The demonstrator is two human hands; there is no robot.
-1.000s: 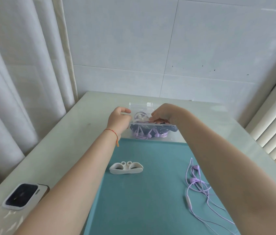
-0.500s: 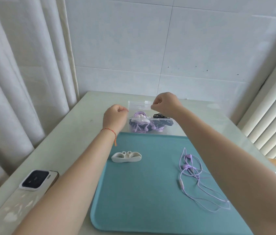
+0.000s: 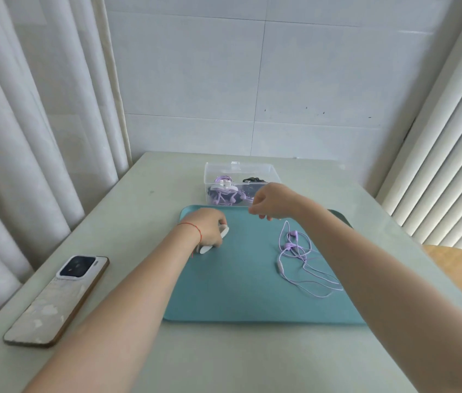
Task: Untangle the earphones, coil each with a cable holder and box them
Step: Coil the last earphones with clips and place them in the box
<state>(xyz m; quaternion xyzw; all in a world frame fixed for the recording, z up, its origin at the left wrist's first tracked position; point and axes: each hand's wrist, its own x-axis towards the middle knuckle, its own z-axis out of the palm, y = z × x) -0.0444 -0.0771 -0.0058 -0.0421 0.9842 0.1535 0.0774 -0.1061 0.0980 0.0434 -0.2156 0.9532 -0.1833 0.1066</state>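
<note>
- On the teal mat [image 3: 252,285], your left hand [image 3: 207,226] lies over the white cable holder [image 3: 215,239], fingers curled round it; only its two ends show, one by your fingertips and one near your wrist.
- The holder's long axis runs from near-left to far-right.
- Your right hand [image 3: 271,201] hovers above the mat's far edge, fingers loosely curled and holding nothing.
- The loose purple earphones [image 3: 297,256] sprawl on the mat's right part, just near of that hand and apart from it, earbuds at the far end, cable trailing near-right.
- The clear box [image 3: 239,180] stands just beyond the mat, coiled purple and dark earphones inside.
- A phone [image 3: 59,299] lies camera-up at near left; no writing is readable anywhere.
</note>
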